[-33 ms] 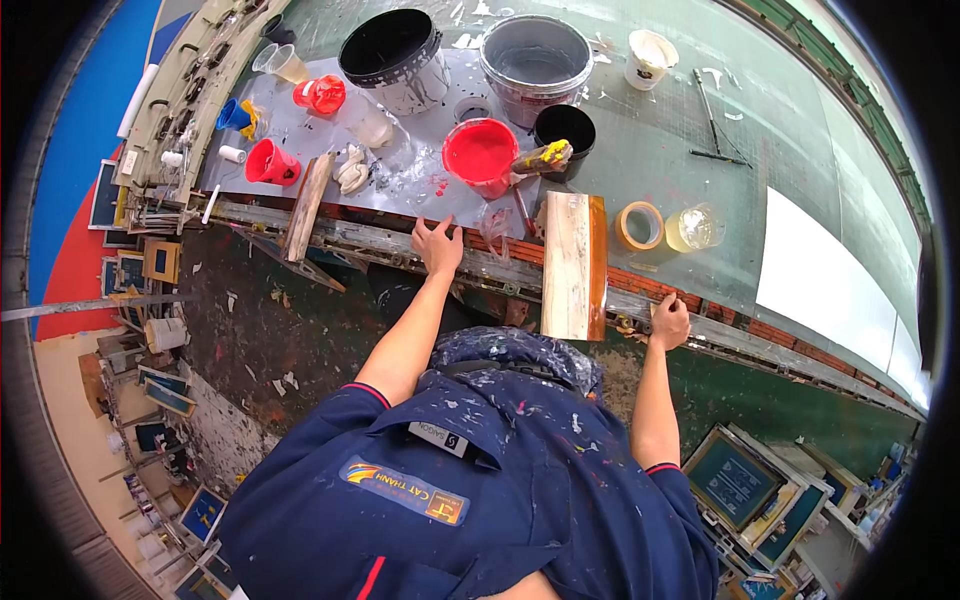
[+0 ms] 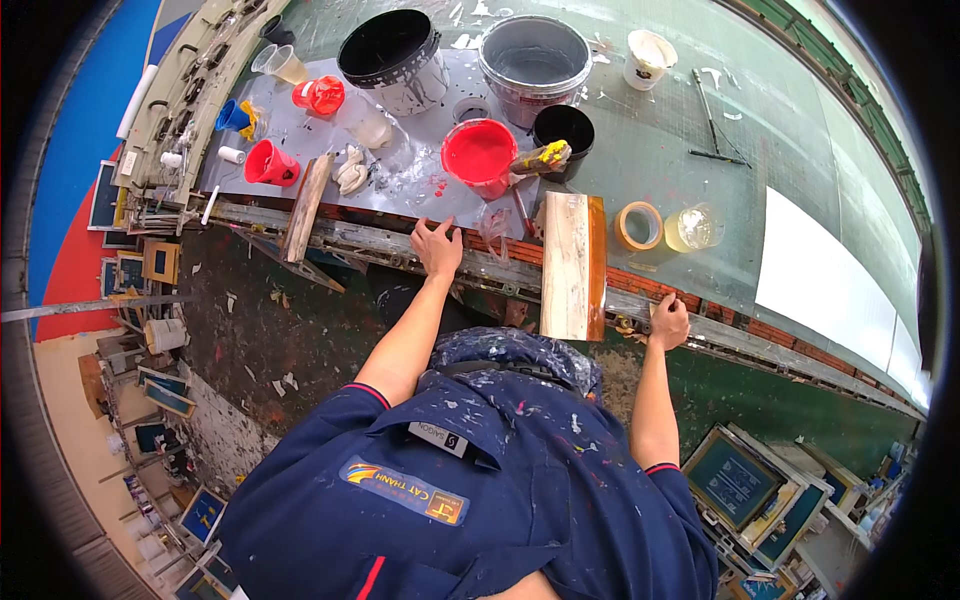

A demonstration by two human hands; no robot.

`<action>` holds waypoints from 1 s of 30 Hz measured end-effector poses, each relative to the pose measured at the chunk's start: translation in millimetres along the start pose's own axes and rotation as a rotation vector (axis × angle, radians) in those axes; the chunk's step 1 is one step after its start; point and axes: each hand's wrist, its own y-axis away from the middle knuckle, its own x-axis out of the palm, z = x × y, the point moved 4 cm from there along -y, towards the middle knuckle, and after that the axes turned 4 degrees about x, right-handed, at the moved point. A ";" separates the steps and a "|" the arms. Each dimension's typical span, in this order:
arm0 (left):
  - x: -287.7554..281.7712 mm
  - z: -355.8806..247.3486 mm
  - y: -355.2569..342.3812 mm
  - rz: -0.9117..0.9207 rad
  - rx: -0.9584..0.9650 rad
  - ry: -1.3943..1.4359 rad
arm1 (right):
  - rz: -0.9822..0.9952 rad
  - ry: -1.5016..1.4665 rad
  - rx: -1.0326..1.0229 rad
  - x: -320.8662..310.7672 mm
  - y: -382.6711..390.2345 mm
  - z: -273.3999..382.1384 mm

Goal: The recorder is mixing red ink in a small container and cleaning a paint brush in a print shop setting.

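My left hand (image 2: 437, 247) rests on the front edge of the table (image 2: 640, 120), its fingers spread and holding nothing. To the right, my right hand (image 2: 670, 321) is closed in a fist against the table rail; whatever may be inside it is hidden. Between my hands a wooden squeegee (image 2: 567, 265) with an amber blade lies across the edge, its near end overhanging. Ahead of my left hand stands a tub of red ink (image 2: 480, 155). A yellow-smeared tool (image 2: 543, 157) lies across the gap between this tub and a small black tub (image 2: 566, 128).
A black bucket (image 2: 428, 85) and a grey ink bucket (image 2: 535, 95) stand farther back. Tape (image 2: 638, 226) and a clear cup (image 2: 692, 229) sit right of the squeegee, near white sheets (image 2: 815, 275). Another squeegee (image 2: 308, 208) overhangs the edge at left. Framed screens (image 2: 740, 480) lean below right.
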 end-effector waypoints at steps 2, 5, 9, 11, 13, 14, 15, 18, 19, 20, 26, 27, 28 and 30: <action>-2.9 -6.1 0.9 0.127 -0.025 -0.073 | 0.016 0.001 0.013 0.7 0.4 -3.0; -7.5 -13.7 -1.8 0.132 0.030 -0.073 | -0.009 0.004 0.008 1.8 0.5 -5.0; -4.3 -15.6 -10.6 0.125 0.040 -0.053 | -0.005 0.004 0.005 -0.5 0.2 -2.6; 0.7 -11.5 -14.0 0.133 -0.087 0.092 | -0.001 0.008 0.007 -1.9 0.5 -1.0; 3.8 -10.9 -15.0 0.114 -0.135 0.129 | 0.017 0.017 0.021 -3.0 0.4 -0.1; 5.2 -10.1 -15.3 0.095 -0.184 0.166 | 0.014 0.018 0.022 -3.4 0.8 0.2; 6.6 -11.0 -15.6 0.096 -0.182 0.168 | 0.002 0.005 0.019 -3.9 1.3 0.7; 11.0 -7.0 -15.0 0.071 -0.273 0.198 | -0.010 -0.004 0.014 -2.9 1.5 0.2; 11.3 -6.0 -14.7 0.063 -0.287 0.188 | -0.006 0.000 0.009 -3.0 1.5 0.8; 11.8 -5.3 -14.4 0.055 -0.301 0.178 | -0.008 0.001 0.009 -3.6 1.3 1.0; 15.3 -5.9 -14.2 0.057 -0.405 0.239 | 0.001 0.017 -0.005 -2.9 0.9 0.1; 15.2 -6.6 -15.3 0.057 -0.405 0.238 | -0.041 -0.002 -0.015 -2.3 2.0 -0.7; 15.1 -5.5 -16.3 0.049 -0.390 0.231 | -0.082 -0.022 -0.028 -4.2 3.3 0.7; 15.3 -2.8 -18.0 0.040 -0.377 0.223 | -0.053 -0.014 -0.031 -5.4 2.0 1.2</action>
